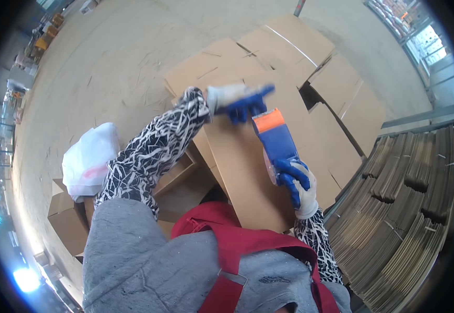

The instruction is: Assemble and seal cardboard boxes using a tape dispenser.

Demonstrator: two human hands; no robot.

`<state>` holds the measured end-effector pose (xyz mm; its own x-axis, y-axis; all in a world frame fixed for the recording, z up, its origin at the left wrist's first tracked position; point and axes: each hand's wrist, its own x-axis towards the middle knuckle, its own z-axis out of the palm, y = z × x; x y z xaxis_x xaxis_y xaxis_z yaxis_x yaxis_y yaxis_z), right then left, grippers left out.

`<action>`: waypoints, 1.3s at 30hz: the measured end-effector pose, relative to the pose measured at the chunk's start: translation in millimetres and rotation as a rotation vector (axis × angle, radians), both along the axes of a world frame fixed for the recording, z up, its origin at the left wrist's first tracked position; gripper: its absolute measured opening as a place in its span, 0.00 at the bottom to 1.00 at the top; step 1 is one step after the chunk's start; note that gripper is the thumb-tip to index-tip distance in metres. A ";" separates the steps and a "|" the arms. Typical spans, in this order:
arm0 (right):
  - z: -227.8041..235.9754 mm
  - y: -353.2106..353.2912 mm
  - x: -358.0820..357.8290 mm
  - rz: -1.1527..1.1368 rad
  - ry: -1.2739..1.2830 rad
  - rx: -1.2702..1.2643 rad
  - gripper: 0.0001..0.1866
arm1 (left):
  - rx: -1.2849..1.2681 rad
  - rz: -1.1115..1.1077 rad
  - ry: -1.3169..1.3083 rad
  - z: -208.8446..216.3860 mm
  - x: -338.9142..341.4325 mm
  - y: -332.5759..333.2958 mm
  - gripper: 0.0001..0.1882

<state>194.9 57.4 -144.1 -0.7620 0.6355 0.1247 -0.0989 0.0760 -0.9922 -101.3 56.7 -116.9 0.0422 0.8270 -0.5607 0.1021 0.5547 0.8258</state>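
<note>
A blue and orange packing tape dispenser (276,134) is gripped by my right hand (301,189), which wears a white glove with blue-coated fingers. Its orange end points up and away from me, over a brown cardboard box (253,177). My left hand (241,101), in the same kind of glove, hovers over the cardboard just beyond the dispenser's orange end. Its fingers are apart and somewhat blurred, and I see nothing held in them. A patterned black and white sleeve (159,135) covers that forearm.
More cardboard boxes (289,44) stand close together beyond my hands. At the right, bundles of folded cardboard (394,208) are stacked beside a metal rail (420,119). To the left, a white plastic bag (92,159) sits on an open carton (67,221).
</note>
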 end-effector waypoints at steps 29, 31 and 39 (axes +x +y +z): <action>11.8 24.5 -37.5 -0.112 -0.164 -0.115 0.16 | 0.110 -0.322 1.124 -36.3 -71.6 41.0 0.23; 7.8 25.6 -40.0 -0.107 -0.125 -0.119 0.16 | 0.080 -0.199 1.226 -33.3 -75.7 54.6 0.27; 6.5 -25.7 114.2 -0.123 -0.265 -0.103 0.17 | 0.071 -0.015 1.269 -47.4 1.5 64.5 0.37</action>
